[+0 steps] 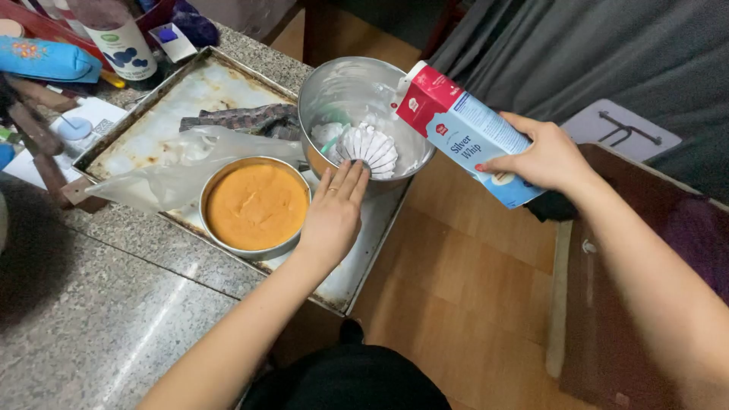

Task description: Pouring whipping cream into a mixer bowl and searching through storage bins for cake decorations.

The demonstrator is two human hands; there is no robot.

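Observation:
My right hand [543, 158] grips a red, white and blue carton [465, 130], tilted with its spout over the rim of a steel mixing bowl [342, 91]. White cream and a whisk head [370, 149] lie inside the bowl. My left hand [334, 212] rests flat against the near side of the bowl, fingers together, holding nothing. Beside that hand on the left sits a round tin with an orange-brown cake [256, 205]. Bowl and tin both stand on a large worn baking tray [357, 266].
A clear plastic bag [171, 167] and a dark patterned cloth [243, 119] lie on the tray. A bottle [121, 42] and a blue pouch [45, 61] stand at the back left. The grey stone counter [99, 304] ends at the wooden floor [463, 281]; a dark wooden board [607, 319] is at right.

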